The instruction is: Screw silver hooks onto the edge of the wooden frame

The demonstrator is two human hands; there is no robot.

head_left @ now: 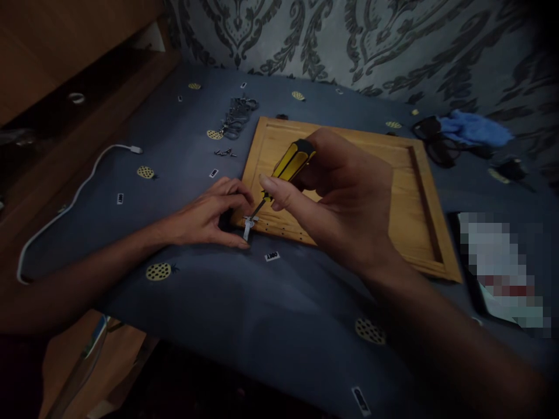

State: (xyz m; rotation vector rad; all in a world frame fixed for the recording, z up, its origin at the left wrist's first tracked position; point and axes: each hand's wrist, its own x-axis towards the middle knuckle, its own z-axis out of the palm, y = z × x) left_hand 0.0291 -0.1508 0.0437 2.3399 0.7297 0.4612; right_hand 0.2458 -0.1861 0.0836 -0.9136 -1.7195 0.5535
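Observation:
My right hand [345, 192] is closed around the yellow and black handle of a screwdriver [290, 166]. Its shaft slants down to a metal cabinet hinge [248, 228] at the near left corner of a framed wooden door panel [362, 145]. The screwdriver tip meets the hinge, but any screw head under it is too small to make out. My left hand [213, 212] curls about that same corner, thumb against the hinge's outer end and bent fingers by the panel's left edge. A few dark holes show along the panel's near edge.
Several small screws [225, 153] lie left of the panel, with a pile of metal hinges [238, 116] behind. To the right are dark glasses [437, 142], a blue cloth [476, 128] and a blurred-out phone-like device [502, 267]. A white cable [82, 186] runs along the left.

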